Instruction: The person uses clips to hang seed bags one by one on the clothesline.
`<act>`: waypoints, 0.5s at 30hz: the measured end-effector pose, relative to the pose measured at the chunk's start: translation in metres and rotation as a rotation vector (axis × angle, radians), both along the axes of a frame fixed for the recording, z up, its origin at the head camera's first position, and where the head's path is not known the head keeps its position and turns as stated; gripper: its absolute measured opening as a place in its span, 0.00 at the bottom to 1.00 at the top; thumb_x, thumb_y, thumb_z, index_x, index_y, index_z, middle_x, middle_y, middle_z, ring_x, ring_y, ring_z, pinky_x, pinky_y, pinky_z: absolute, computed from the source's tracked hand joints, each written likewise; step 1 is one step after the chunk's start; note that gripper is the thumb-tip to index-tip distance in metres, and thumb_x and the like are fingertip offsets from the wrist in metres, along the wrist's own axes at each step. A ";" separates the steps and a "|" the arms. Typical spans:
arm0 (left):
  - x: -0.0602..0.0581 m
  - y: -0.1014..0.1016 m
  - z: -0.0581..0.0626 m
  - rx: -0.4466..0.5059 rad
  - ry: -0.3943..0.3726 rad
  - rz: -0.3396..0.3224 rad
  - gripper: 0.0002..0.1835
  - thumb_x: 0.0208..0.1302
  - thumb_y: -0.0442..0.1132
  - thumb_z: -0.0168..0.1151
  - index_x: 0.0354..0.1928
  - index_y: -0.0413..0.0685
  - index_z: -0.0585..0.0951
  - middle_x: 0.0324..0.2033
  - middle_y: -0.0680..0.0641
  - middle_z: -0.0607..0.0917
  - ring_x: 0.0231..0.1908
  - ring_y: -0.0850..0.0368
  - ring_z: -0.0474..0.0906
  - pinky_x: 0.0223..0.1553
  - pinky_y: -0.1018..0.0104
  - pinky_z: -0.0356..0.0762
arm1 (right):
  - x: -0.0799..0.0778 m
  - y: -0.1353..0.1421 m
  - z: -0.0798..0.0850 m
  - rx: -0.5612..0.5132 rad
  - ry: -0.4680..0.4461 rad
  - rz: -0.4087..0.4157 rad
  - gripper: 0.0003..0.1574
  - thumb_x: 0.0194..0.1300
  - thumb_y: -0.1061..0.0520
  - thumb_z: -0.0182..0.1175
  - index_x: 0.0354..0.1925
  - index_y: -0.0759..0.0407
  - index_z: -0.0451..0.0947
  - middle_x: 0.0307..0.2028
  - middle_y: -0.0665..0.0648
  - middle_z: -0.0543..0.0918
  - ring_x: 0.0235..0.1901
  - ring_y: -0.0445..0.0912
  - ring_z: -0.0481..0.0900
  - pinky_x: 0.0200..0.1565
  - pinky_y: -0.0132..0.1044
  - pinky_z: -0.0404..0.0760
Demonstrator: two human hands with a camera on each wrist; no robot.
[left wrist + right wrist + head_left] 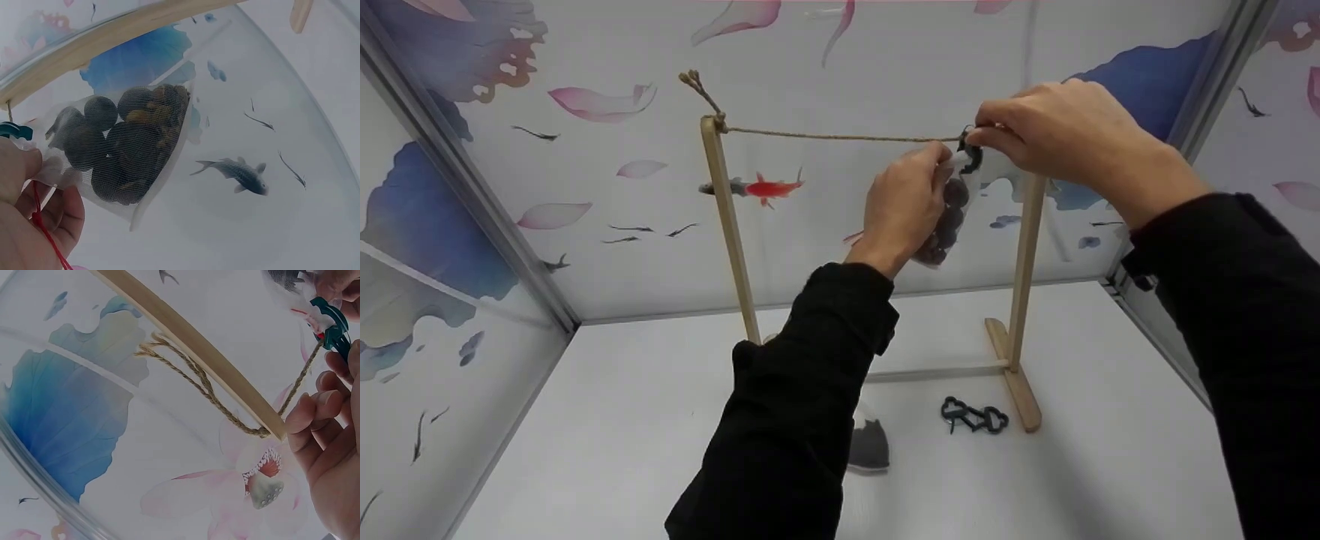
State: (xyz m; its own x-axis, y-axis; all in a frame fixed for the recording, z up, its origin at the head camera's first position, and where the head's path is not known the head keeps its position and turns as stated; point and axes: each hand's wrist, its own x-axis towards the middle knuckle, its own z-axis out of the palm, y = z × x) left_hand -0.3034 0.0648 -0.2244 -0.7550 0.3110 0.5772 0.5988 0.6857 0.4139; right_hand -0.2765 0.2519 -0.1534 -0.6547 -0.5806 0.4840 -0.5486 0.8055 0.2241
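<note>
A white mesh bag (132,140) filled with dark round lumps hangs just under a twine line (825,136). My left hand (904,206) pinches the bag's gathered top between thumb and fingers, and a red drawstring (42,225) trails over that palm. My right hand (1069,135) holds a dark green clip (332,323) at the twine, near the right post. In the right wrist view the clip meets both the twine and the neck of the bag.
The twine is tied between two wooden posts (727,217) of a stand. On the white table (622,420) lie dark clips (975,416) by the stand's right foot (1024,397), and a dark pouch-like thing (870,446) partly behind my left sleeve. Printed panels surround the table.
</note>
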 end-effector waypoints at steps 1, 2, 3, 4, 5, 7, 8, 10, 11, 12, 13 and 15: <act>0.000 0.000 -0.001 -0.002 0.003 0.002 0.11 0.80 0.42 0.51 0.51 0.48 0.81 0.42 0.51 0.86 0.39 0.58 0.82 0.41 0.64 0.77 | 0.000 -0.001 0.000 0.014 -0.009 -0.010 0.13 0.78 0.52 0.56 0.46 0.60 0.81 0.30 0.60 0.85 0.19 0.51 0.74 0.25 0.48 0.77; 0.000 -0.001 -0.001 -0.008 0.005 0.004 0.11 0.80 0.42 0.51 0.51 0.48 0.81 0.42 0.51 0.86 0.40 0.58 0.82 0.41 0.64 0.78 | 0.000 -0.001 0.000 0.027 -0.016 -0.018 0.13 0.78 0.51 0.56 0.45 0.59 0.80 0.30 0.60 0.85 0.19 0.51 0.73 0.25 0.47 0.77; 0.000 -0.001 -0.002 -0.005 0.001 0.004 0.11 0.80 0.42 0.51 0.51 0.48 0.81 0.42 0.51 0.86 0.40 0.58 0.82 0.42 0.63 0.78 | 0.000 -0.002 0.000 0.039 -0.022 -0.026 0.13 0.78 0.51 0.56 0.46 0.59 0.80 0.31 0.60 0.85 0.18 0.51 0.73 0.24 0.47 0.77; 0.000 -0.001 -0.002 -0.001 -0.005 0.004 0.11 0.80 0.43 0.51 0.51 0.48 0.81 0.42 0.51 0.86 0.40 0.58 0.83 0.42 0.63 0.78 | 0.000 -0.002 0.000 0.050 -0.031 -0.035 0.13 0.78 0.51 0.55 0.48 0.59 0.79 0.32 0.61 0.85 0.18 0.51 0.73 0.24 0.47 0.77; 0.000 -0.002 -0.002 0.003 -0.010 0.005 0.11 0.80 0.43 0.51 0.51 0.48 0.81 0.42 0.51 0.86 0.40 0.57 0.83 0.42 0.63 0.78 | 0.000 -0.003 -0.001 0.060 -0.044 -0.046 0.15 0.78 0.50 0.55 0.52 0.58 0.78 0.33 0.62 0.86 0.19 0.51 0.73 0.25 0.48 0.78; 0.001 -0.002 -0.002 0.014 -0.019 0.005 0.11 0.80 0.43 0.51 0.51 0.49 0.81 0.40 0.51 0.86 0.40 0.57 0.83 0.42 0.62 0.78 | 0.000 -0.004 -0.001 0.066 -0.085 -0.072 0.21 0.80 0.48 0.53 0.60 0.59 0.75 0.36 0.65 0.86 0.20 0.53 0.75 0.26 0.50 0.80; 0.001 -0.001 -0.002 0.019 -0.023 0.005 0.11 0.80 0.43 0.52 0.51 0.49 0.81 0.40 0.51 0.86 0.40 0.57 0.83 0.42 0.63 0.78 | 0.000 -0.005 -0.002 0.063 -0.104 -0.081 0.24 0.80 0.46 0.51 0.63 0.59 0.72 0.37 0.67 0.86 0.21 0.54 0.76 0.27 0.51 0.80; 0.002 -0.001 -0.001 0.016 -0.028 0.008 0.11 0.80 0.44 0.52 0.50 0.49 0.81 0.39 0.51 0.86 0.40 0.58 0.83 0.42 0.64 0.78 | 0.000 -0.005 -0.004 0.044 -0.142 -0.087 0.30 0.80 0.43 0.49 0.68 0.61 0.67 0.39 0.69 0.85 0.24 0.57 0.79 0.31 0.53 0.82; 0.002 0.000 -0.001 0.011 -0.027 0.011 0.11 0.80 0.43 0.52 0.51 0.48 0.81 0.39 0.51 0.86 0.40 0.58 0.82 0.42 0.65 0.78 | 0.000 -0.005 -0.005 0.031 -0.159 -0.085 0.32 0.81 0.42 0.48 0.69 0.61 0.66 0.39 0.70 0.85 0.27 0.58 0.81 0.33 0.55 0.82; 0.002 0.000 -0.001 0.008 -0.028 0.011 0.11 0.80 0.44 0.52 0.51 0.48 0.81 0.40 0.51 0.86 0.40 0.58 0.82 0.42 0.65 0.78 | -0.001 -0.005 -0.006 0.016 -0.165 -0.073 0.33 0.81 0.41 0.47 0.69 0.62 0.65 0.38 0.69 0.85 0.28 0.59 0.82 0.34 0.56 0.82; 0.002 0.000 -0.001 0.005 -0.028 0.010 0.12 0.80 0.43 0.51 0.50 0.48 0.81 0.40 0.51 0.86 0.39 0.58 0.82 0.42 0.66 0.77 | -0.001 -0.005 -0.008 0.002 -0.164 -0.060 0.34 0.80 0.40 0.47 0.69 0.63 0.65 0.37 0.69 0.84 0.28 0.59 0.82 0.35 0.56 0.83; 0.002 0.000 -0.002 -0.006 -0.027 0.009 0.12 0.80 0.43 0.51 0.50 0.47 0.81 0.40 0.50 0.86 0.39 0.58 0.82 0.41 0.66 0.78 | -0.002 -0.005 -0.011 -0.020 -0.161 -0.042 0.34 0.80 0.40 0.47 0.68 0.64 0.65 0.36 0.68 0.84 0.27 0.59 0.82 0.35 0.56 0.83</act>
